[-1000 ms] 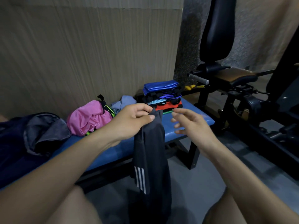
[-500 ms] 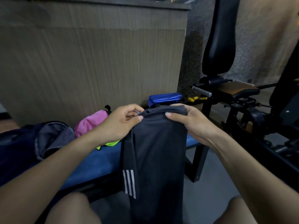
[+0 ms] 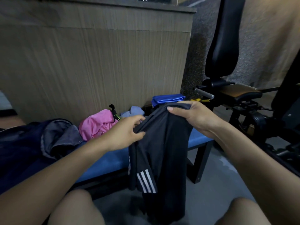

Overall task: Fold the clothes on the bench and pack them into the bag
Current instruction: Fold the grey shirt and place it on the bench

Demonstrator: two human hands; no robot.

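Blue padded bench (image 3: 103, 161), frame centre: dark navy bag (image 3: 24, 146) left; crumpled pink garment (image 3: 95, 125) centre; folded blue cloth (image 3: 167, 99) upper right.

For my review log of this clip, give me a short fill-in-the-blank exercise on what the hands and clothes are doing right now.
1. Both hands grip the top edge of the dark garment, which has three white ____ near its lower left.
2. The right hand holds its end ____ than the left hand.
3. The crumpled pink garment lies on the ____ bench.

Missing words: stripes; higher; blue
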